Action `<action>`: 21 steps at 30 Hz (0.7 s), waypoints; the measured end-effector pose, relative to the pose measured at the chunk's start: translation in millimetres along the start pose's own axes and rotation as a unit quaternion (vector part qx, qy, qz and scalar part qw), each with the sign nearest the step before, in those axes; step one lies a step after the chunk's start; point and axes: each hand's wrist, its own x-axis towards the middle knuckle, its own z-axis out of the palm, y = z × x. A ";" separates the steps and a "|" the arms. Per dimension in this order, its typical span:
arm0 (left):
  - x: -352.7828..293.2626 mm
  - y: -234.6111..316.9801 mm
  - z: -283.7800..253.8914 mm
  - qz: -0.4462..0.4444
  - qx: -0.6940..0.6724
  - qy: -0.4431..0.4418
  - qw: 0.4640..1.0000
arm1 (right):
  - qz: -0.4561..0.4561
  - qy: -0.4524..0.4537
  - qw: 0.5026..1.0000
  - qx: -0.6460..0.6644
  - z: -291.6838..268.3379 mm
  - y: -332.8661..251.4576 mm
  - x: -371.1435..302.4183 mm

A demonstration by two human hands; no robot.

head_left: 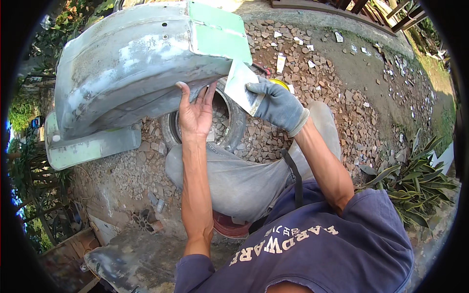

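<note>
A large curved grey metal panel (122,63), shaped like a fender and patched with white, stands in front of me. At its right end is a pale green section (220,36). My bare left hand (196,107) is palm up under the panel's lower edge, fingers stretched out; its fingertips meet the edge or come very close to it. In a grey-blue glove, my right hand (279,103) pinches a flat pale sheet (242,88) between thumb and fingers. The sheet's upper corner overlaps the green section's lower corner; I cannot tell whether they touch.
A tire (238,117) lies beneath the panel, close to my knees. Another pale green panel (93,146) sits at the left. Broken stone (351,132) covers the ground on the right. A yellow-rimmed container (280,83) is behind my glove. Leafy plants (415,180) grow at the right.
</note>
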 end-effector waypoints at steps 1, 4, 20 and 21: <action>0.0 0.9 -0.1 0.000 0.001 -0.001 1.000 | 0.000 -0.001 1.000 0.001 -1.5 3.3 -3.1; -2.4 0.7 3.1 0.003 -0.002 -0.008 1.000 | 0.030 0.018 0.999 0.000 -9.6 8.8 -17.5; 0.3 0.3 4.5 -0.009 -0.025 0.003 1.000 | -0.327 0.086 0.613 -0.714 49.2 -85.3 52.2; -0.2 0.2 4.0 -0.008 -0.024 0.003 1.000 | -0.326 0.086 0.613 -0.714 46.0 -84.0 59.7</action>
